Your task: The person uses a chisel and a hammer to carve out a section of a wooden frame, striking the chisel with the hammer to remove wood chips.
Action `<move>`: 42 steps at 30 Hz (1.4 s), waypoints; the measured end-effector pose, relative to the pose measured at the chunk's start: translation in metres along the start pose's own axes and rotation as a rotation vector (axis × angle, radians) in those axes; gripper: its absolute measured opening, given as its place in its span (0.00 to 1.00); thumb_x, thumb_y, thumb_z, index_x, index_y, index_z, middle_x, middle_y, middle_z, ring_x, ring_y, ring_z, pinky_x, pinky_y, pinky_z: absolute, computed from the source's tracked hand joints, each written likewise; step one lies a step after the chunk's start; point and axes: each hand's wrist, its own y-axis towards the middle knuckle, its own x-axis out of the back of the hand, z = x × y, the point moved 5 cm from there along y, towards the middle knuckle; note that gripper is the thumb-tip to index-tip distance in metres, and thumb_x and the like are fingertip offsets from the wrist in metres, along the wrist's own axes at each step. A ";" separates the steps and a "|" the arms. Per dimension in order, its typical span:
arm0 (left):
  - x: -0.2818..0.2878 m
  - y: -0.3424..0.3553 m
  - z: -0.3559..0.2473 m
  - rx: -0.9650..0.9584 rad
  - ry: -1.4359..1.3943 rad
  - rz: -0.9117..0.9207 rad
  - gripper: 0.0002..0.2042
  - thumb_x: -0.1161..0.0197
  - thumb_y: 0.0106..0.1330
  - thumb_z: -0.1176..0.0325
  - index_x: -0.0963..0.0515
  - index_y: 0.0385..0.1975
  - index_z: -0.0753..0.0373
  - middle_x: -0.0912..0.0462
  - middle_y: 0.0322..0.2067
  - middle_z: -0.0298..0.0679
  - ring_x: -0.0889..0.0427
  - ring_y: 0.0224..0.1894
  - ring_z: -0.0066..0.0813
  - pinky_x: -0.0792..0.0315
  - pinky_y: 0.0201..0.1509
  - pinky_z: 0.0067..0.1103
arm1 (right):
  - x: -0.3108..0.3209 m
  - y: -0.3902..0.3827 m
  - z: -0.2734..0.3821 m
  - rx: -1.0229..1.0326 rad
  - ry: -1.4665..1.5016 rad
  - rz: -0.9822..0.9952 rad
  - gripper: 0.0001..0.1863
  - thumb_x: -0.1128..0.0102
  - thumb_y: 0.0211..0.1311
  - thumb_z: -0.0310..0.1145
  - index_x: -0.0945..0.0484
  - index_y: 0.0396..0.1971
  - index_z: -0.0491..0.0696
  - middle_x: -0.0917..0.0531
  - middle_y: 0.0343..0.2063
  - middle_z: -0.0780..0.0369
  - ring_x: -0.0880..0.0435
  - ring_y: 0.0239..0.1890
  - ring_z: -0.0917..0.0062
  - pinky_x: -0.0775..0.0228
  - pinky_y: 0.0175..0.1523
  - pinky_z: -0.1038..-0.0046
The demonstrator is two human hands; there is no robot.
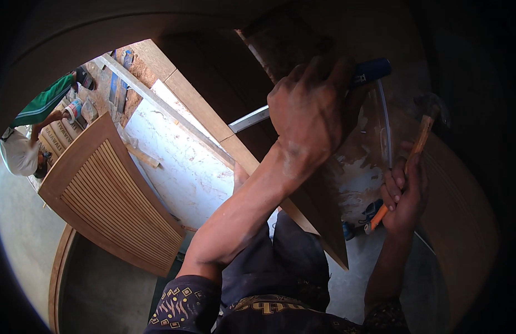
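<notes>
Head view shows two hands at work on a dark wood board (235, 83). One left hand (313, 111) is up high, with its fingers curled tight around one chisel (374, 69) that has a blue handle and a flat grey blade. The blade sticks out to the left of the fist, over the board. One right hand (405, 195) is lower and off to the right, shut around the wood handle of one hammer (422, 133). The hammer's dark head is up above that hand, just right of the chisel's blue end, and not touching it. Left of the left arm lies one white sheet (180, 161). Further left leans one slatted panel (110, 195). Far off past the panel, one other person (24, 139) bends down, well apart from both hands.
</notes>
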 end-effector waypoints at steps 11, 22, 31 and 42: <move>-0.001 0.000 0.001 -0.001 -0.009 -0.030 0.20 0.26 0.54 0.52 0.16 0.44 0.52 0.16 0.31 0.39 0.14 0.31 0.42 0.22 0.31 0.31 | -0.004 0.000 0.009 0.063 -0.015 0.025 0.21 0.52 0.77 0.44 0.30 0.55 0.41 0.37 0.18 0.72 0.46 0.12 0.94 0.56 0.12 0.87; 0.002 0.001 -0.002 -0.013 -0.018 -0.009 0.18 0.30 0.56 0.57 0.19 0.44 0.56 0.17 0.37 0.43 0.16 0.34 0.44 0.23 0.35 0.32 | -0.003 -0.002 0.008 0.044 0.013 0.028 0.19 0.53 0.78 0.42 0.31 0.56 0.42 0.37 0.18 0.72 0.45 0.12 0.94 0.56 0.12 0.87; 0.002 -0.004 -0.001 -0.016 -0.020 0.004 0.21 0.30 0.55 0.57 0.19 0.47 0.57 0.18 0.36 0.42 0.17 0.34 0.43 0.23 0.35 0.32 | -0.006 -0.005 0.014 0.083 -0.046 0.035 0.24 0.54 0.78 0.44 0.35 0.62 0.41 0.35 0.20 0.70 0.45 0.12 0.94 0.55 0.12 0.87; -0.001 0.000 0.000 -0.019 -0.008 0.005 0.21 0.30 0.56 0.56 0.20 0.48 0.57 0.18 0.36 0.42 0.16 0.34 0.43 0.23 0.34 0.32 | -0.027 0.011 0.029 0.172 -0.285 0.107 0.30 0.53 0.77 0.43 0.44 0.72 0.45 0.33 0.20 0.69 0.42 0.12 0.93 0.54 0.13 0.87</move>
